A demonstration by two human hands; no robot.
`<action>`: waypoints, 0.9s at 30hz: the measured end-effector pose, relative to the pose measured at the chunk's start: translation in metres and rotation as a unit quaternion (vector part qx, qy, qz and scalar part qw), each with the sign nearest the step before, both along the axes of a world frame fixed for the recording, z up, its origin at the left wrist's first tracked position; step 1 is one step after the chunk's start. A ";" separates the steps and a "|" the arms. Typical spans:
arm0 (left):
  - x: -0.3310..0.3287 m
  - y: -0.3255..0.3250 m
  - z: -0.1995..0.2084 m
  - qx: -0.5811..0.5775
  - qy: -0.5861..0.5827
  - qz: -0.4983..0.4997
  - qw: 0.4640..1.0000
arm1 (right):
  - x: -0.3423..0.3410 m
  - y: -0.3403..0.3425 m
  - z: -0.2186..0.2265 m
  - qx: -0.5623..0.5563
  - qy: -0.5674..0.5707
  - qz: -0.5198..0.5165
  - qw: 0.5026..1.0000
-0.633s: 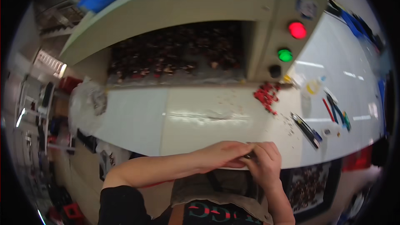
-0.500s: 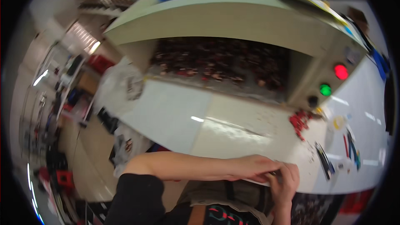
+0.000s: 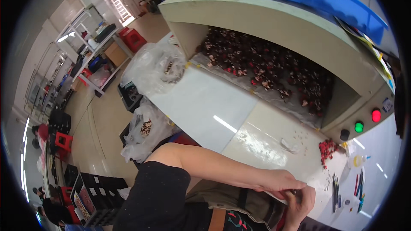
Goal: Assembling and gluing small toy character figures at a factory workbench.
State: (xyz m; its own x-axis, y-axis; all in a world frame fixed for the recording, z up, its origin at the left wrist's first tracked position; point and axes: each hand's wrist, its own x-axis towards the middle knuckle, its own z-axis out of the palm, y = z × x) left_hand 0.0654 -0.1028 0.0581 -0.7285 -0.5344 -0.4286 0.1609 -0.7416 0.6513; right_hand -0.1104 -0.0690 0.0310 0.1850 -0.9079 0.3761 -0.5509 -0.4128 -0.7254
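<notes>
My left hand [image 3: 280,182] and my right hand [image 3: 303,205] meet over the near edge of the white table [image 3: 261,145], in front of my body. The fingers of both are closed and pressed together at the tips. Whatever small thing lies between them is too hidden to name. My bare left forearm crosses from the left out of a black sleeve. Beyond the hands lies a small heap of red pieces [image 3: 327,150], with pale crumbs scattered near it. To the right of the hands are slim dark tools [image 3: 336,192].
A cream booth [image 3: 257,21] stands at the back, full of dark red and pale pieces [image 3: 274,60]. It bears red, green and black buttons and a blue bin [image 3: 308,0]. Plastic bags [image 3: 156,66], a small bottle [image 3: 357,161], a black crate [image 3: 96,194] and red stools [image 3: 132,38] stand around.
My view has turned left and tilted, so the booth and table sit further right in the picture. Both hands stay together at the table's near edge, fingers still closed.
</notes>
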 end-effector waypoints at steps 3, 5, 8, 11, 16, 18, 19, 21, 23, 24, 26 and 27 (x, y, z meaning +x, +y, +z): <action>-0.004 0.002 -0.002 -0.038 -0.007 0.033 0.999 | 0.006 -0.002 0.007 -0.032 -0.007 -0.018 0.999; -0.001 -0.016 -0.015 -0.005 -0.019 0.017 1.000 | 0.014 -0.013 0.005 0.010 0.016 -0.049 0.999; 0.006 -0.004 0.000 0.006 -0.063 0.112 0.992 | 0.014 -0.025 -0.002 -0.051 0.016 0.019 0.998; -0.005 -0.007 -0.003 -0.001 -0.066 0.095 0.993 | 0.001 -0.025 -0.008 -0.058 0.014 0.011 0.998; -0.019 -0.009 -0.005 -0.006 -0.090 0.086 0.992 | -0.014 -0.027 -0.016 -0.060 -0.002 0.027 0.998; -0.019 -0.004 -0.009 -0.004 -0.092 0.088 0.992 | -0.017 -0.024 -0.020 -0.067 -0.018 0.066 0.995; -0.019 -0.004 -0.011 0.004 -0.090 0.076 0.993 | -0.018 -0.021 -0.021 -0.065 -0.021 0.065 0.996; -0.019 -0.007 -0.013 0.012 -0.091 0.064 0.994 | -0.020 -0.018 -0.023 -0.083 -0.036 0.059 0.994; -0.020 -0.009 -0.014 0.062 -0.037 0.043 0.996 | -0.020 -0.017 -0.023 -0.085 -0.047 0.056 0.994; -0.019 -0.009 -0.014 0.063 -0.038 0.041 0.996 | -0.020 -0.017 -0.023 -0.088 -0.054 0.053 0.993; -0.017 -0.008 -0.017 0.108 -0.032 0.064 0.992 | -0.019 -0.016 -0.024 -0.078 -0.068 0.056 0.993; -0.016 -0.008 -0.018 0.109 -0.031 0.062 0.992 | -0.019 -0.016 -0.024 -0.068 -0.080 0.063 0.992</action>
State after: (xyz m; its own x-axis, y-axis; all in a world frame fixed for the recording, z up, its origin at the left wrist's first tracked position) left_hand 0.0491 -0.1112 0.0396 -0.6321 -0.5076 -0.5855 0.2234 -0.8429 0.4895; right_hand -0.1294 -0.0850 0.0067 0.2207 -0.8206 0.5271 -0.3707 -0.5705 -0.7329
